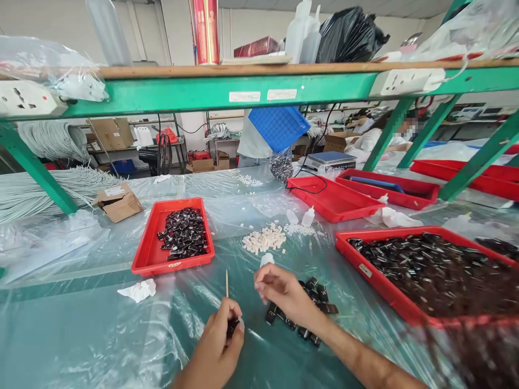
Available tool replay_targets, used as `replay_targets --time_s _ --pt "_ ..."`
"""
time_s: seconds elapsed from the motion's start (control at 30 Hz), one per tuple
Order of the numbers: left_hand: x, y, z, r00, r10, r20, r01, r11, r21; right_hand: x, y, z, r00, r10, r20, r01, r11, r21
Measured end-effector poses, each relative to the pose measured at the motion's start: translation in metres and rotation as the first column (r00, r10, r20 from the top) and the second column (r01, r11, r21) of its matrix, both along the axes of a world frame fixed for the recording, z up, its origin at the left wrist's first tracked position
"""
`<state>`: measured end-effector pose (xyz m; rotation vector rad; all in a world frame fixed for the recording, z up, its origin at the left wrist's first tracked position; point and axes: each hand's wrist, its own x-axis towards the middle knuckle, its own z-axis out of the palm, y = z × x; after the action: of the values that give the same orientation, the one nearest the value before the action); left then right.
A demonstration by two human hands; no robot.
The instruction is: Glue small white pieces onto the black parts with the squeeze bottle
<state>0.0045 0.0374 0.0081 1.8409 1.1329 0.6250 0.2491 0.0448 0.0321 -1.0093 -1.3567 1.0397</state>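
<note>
My left hand point(221, 340), low in the middle of the head view, has its fingers wrapped round a small black part point(232, 326). A thin wooden stick point(227, 283) points up from behind its index finger. To the right, my right hand point(286, 294) has thumb and fingers pinched together; whatever may be between them is too small to make out. Beneath and beside that hand lie several black parts point(323, 293) on the plastic-covered table point(101, 324). Just beyond its fingertips is a small whitish translucent object point(267, 259), and behind that a pile of small white pieces point(264, 239).
Red trays of black parts stand at left point(144, 251) and right point(385, 292). Crumpled tissue point(140, 290) lies at left, small bottles point(308, 216) behind the white pile. A green shelf frame point(182, 96) spans the table. Across it, a person holds a blue basket point(279, 127).
</note>
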Motion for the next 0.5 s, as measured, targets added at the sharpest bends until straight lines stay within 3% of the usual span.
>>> replay_targets --time_s 0.1,0.23,0.37,0.5 --pt "0.005 0.001 -0.003 0.998 -0.047 0.045 0.049 0.998 -0.032 -0.019 -0.006 -0.011 0.992 0.114 -0.057 -0.116 0.993 -0.033" --pt "0.006 0.004 -0.002 0.994 -0.053 0.099 0.06 0.996 -0.071 -0.022 -0.01 -0.017 0.973 0.183 -0.142 -0.196 0.976 -0.089" --pt "0.006 0.003 0.003 0.988 -0.045 0.147 0.061 0.992 -0.107 -0.025 -0.019 -0.015 0.971 0.165 -0.173 -0.186 0.976 -0.114" --pt "0.008 -0.002 0.003 0.975 -0.037 0.217 0.062 0.992 -0.111 -0.033 -0.028 -0.014 0.987 0.077 -0.144 -0.087 0.994 -0.066"
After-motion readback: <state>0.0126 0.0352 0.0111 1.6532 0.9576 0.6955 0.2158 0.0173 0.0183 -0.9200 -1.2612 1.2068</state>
